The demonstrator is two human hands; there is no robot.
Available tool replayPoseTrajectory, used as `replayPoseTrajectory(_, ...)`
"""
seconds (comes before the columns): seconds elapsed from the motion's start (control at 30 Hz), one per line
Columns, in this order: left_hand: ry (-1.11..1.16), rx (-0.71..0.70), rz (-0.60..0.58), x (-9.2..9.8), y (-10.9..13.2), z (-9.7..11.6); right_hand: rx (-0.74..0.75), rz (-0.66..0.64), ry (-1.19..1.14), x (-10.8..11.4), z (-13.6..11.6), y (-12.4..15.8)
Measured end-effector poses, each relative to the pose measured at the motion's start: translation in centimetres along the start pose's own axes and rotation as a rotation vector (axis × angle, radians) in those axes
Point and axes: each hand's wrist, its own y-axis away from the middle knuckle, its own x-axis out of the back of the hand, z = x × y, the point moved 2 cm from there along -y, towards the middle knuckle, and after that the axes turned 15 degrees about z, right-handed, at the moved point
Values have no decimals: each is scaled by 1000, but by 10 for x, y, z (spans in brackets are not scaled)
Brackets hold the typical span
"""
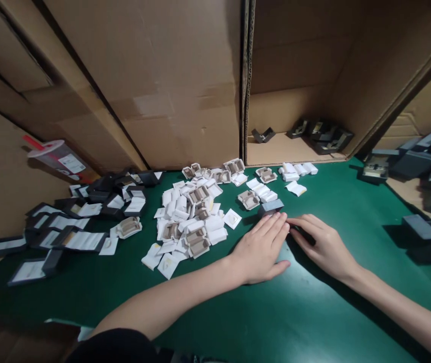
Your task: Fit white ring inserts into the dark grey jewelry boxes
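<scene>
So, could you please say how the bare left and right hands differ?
The bare left hand is flattened, fingers extended; the bare right hand is curled. The left hand partly hides the dark grey rectangular box; the right hand is right of it. Both are over the green tabletop.

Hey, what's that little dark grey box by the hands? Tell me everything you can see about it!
The small, dark grey, block-shaped box has a paler bluish-grey face and looks stiff. It sits on the green tabletop, just in front of some small white packets. The bare left hand partly covers it, seemingly touching. Whether it's open is hidden.
</scene>
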Motion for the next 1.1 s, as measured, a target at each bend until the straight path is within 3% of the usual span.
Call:
replayPoseTrajectory(0.23,34,-28,-17,4,-2,-10,-492,63,-238,2,16,-7)
replayPoseTrajectory(0.33,49,-32,8,7,1,-12,-604,160,-382,0,28,-13)
replayPoseTrajectory(0.5,37,-10,100,16,7,-15,-596,396,-414,-6,54,-36)
replayPoseTrajectory(0.63,-20,31,173,19,10,-15,-574,488,-356,-14,71,-53)
replayPoseTrajectory(1.1,-76,30,155,22,10,-16,-385,407,204,-12,93,-63)
